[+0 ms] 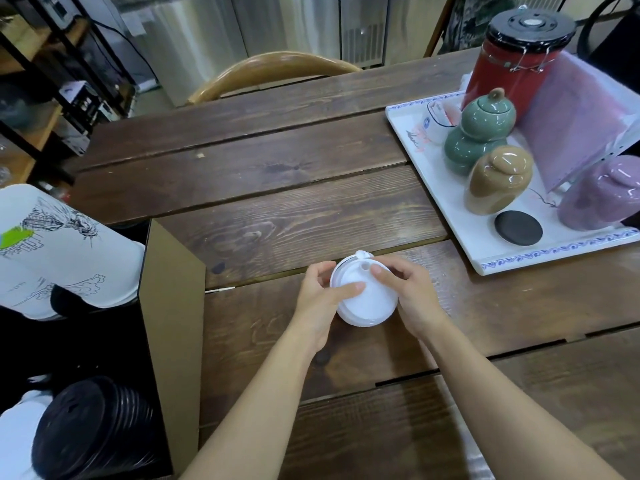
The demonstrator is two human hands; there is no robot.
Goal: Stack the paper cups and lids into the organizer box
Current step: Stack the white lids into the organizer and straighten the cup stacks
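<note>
A small stack of white plastic lids sits on the wooden table near its middle front. My left hand grips the stack's left side with the thumb lying across the top lid. My right hand holds the right side, thumb near the sip hole. At the left stands a brown cardboard organizer box, open on top. Inside it lie a stack of black lids and white paper cups with a line drawing and a green patch.
A white tray with blue trim stands at the right, holding green, tan and purple ceramic jars, a red canister, a black disc and a plastic bag. A wooden chair back rises behind the table. Metal shelving is at the far left.
</note>
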